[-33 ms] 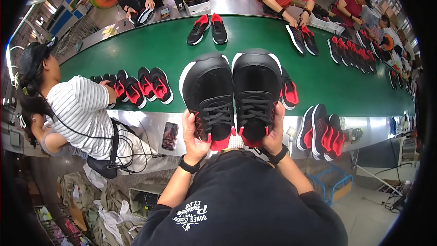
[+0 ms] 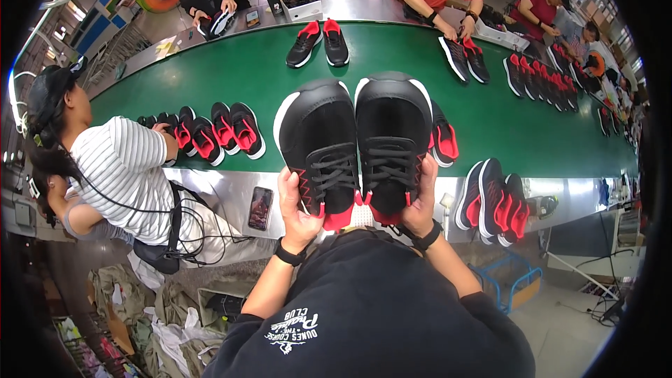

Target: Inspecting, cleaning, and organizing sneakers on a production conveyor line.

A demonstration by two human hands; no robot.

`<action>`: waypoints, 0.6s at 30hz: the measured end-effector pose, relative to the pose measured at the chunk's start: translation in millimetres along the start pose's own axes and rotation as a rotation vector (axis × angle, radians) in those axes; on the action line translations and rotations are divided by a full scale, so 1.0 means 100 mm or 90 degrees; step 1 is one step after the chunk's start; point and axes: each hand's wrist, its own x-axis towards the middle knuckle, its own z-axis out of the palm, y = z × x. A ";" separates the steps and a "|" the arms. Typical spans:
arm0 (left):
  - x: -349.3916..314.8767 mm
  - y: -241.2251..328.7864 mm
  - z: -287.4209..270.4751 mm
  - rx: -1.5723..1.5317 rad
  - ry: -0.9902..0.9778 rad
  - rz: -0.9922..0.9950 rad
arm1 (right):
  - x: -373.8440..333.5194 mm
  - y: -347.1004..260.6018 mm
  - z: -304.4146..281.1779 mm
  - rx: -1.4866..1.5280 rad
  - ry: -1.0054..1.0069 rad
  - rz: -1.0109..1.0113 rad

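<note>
A pair of black sneakers with white soles and red linings is held up side by side in front of me, toes pointing away. My left hand [image 2: 299,213] is closed round the heel end of the left sneaker [image 2: 323,133], thumb along its outer side. In the same way my right hand [image 2: 421,203] grips the heel end of the right sneaker [image 2: 393,126]. The laces face up, and the inner edges of the two shoes nearly touch. Partly hidden behind the right sneaker, another black and red shoe [image 2: 444,141] rests on the green belt [image 2: 378,45].
Along the metal edge [image 2: 343,241] near me lie a phone [image 2: 260,208] on the left and several sneakers [image 2: 492,203] on the right. More shoes [image 2: 224,129] stand on the belt at left. A co-worker [image 2: 119,154] stands close on my left; others work across the belt.
The held pair has shifted very slightly up and to the left, with both hands keeping their grip. Otherwise the scene looks the same.
</note>
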 end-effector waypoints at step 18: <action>-1.56 -1.23 0.23 0.294 -0.206 -0.371 | -1.23 1.32 0.53 -0.267 -0.330 0.301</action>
